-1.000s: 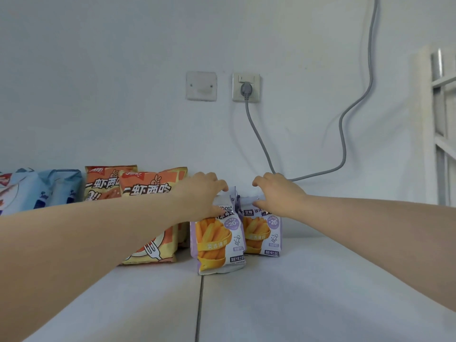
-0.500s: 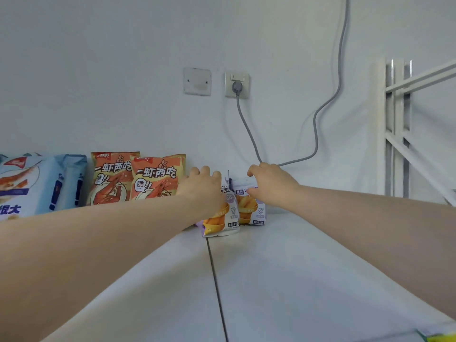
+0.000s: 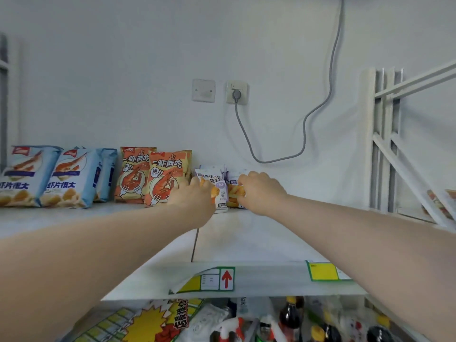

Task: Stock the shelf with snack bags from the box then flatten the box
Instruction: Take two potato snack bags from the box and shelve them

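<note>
I see 2 small pale-purple snack bags with orange chip pictures standing upright at the back of the white shelf (image 3: 246,240), against the wall. My left hand (image 3: 195,198) is on the left purple bag (image 3: 217,191), its fingers (image 3: 197,181) curled over the bag's top and front, holding it. My right hand (image 3: 259,191) is on the right purple bag (image 3: 235,191), fingers (image 3: 243,180) wrapped over its upper edge, gripping it. The 2 bags touch each other between my hands.

Just left of my left fingers stand 2 orange prawn-cracker bags (image 3: 162,178), upright and overlapping. Further left of them stand light-blue shrimp-chip bags (image 3: 71,178). Above my fingers on the wall is a white socket with a grey cable (image 3: 306,124) plugged in. Below my forearms, the shelf's front edge carries a yellow price label with a red arrow (image 3: 217,280).
</note>
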